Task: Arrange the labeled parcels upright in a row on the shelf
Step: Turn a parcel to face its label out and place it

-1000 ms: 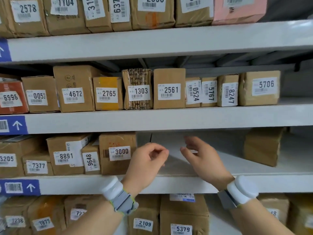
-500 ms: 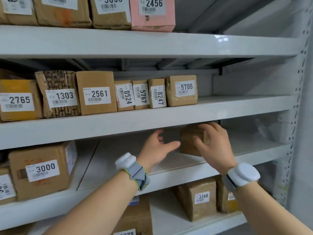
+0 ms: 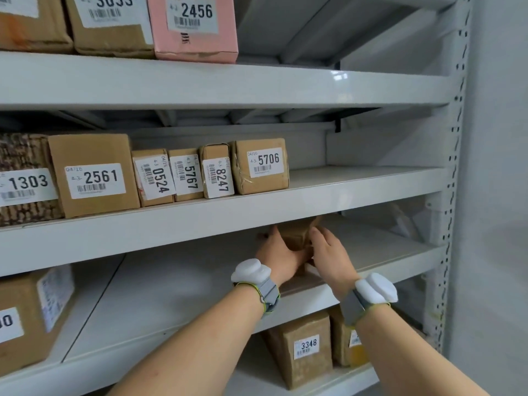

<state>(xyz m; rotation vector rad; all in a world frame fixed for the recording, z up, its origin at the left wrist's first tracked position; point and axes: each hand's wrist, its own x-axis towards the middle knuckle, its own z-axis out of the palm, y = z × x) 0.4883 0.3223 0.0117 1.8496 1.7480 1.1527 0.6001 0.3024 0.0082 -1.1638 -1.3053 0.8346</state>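
Left hand (image 3: 281,252) and right hand (image 3: 328,252) each grasp one side of the brown parcel (image 3: 297,235), deep on the shelf (image 3: 177,284).

White labels are showing numbers: 2456 on the pink box (image 3: 194,27) top shelf; 1303 on the patterned parcel (image 3: 25,178), then rightward 2561 (image 3: 94,174), 0524 (image 3: 153,177), 5767 (image 3: 186,174), 8247 (image 3: 218,171), 5706 (image 3: 260,165); 3348 on the bottom-shelf parcel (image 3: 305,347).

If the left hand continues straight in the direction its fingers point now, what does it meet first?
The left hand already touches the brown parcel, so that comes first. Beyond it the shelf looks free, though depth is unclear.
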